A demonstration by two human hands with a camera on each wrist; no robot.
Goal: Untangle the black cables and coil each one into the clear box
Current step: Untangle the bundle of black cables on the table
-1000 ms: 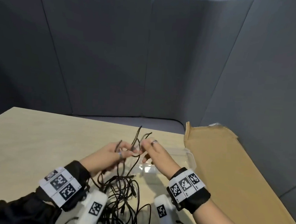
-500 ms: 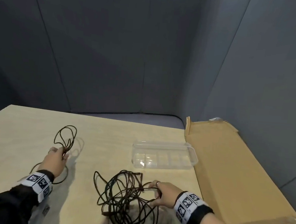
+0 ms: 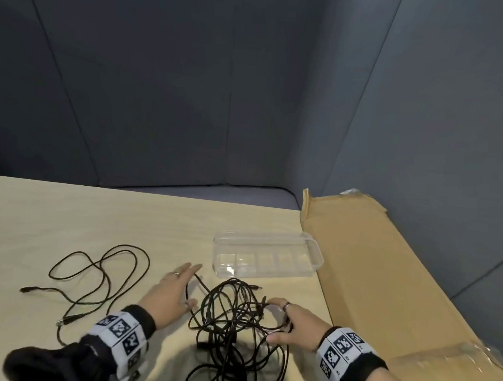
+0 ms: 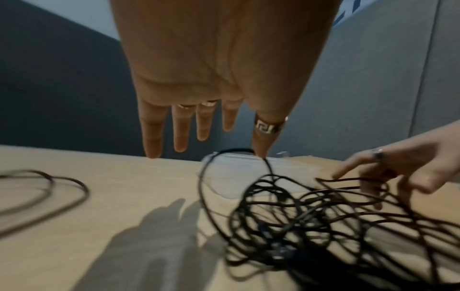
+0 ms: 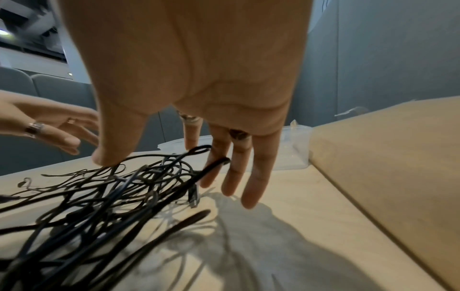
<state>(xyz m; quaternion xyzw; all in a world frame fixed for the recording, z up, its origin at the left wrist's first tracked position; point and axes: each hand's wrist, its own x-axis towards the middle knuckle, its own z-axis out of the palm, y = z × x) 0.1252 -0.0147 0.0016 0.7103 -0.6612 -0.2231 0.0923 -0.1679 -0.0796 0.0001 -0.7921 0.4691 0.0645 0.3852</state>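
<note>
A tangle of black cables (image 3: 234, 332) lies on the table near its front edge. One separate black cable (image 3: 98, 275) lies loose on the left. Behind the tangle stands the clear box (image 3: 266, 257), with several compartments and nothing in it. My left hand (image 3: 178, 289) hovers at the tangle's left edge with fingers (image 4: 180, 133) straight, the thumb touching a raised cable loop (image 4: 234, 150). Over the right side of the tangle is my right hand (image 3: 283, 320), fingers (image 5: 234, 173) spread and relaxed, thumb tip resting on the strands (image 5: 139, 183).
A large flat piece of brown cardboard (image 3: 386, 289) lies along the right edge of the pale wooden table (image 3: 64, 207), close beside the box. Grey partition panels close off the back and right sides.
My left hand has let go of the separate cable, which now lies on the table at the left, and has moved right to the tangle. The right hand stays at the tangle.
</note>
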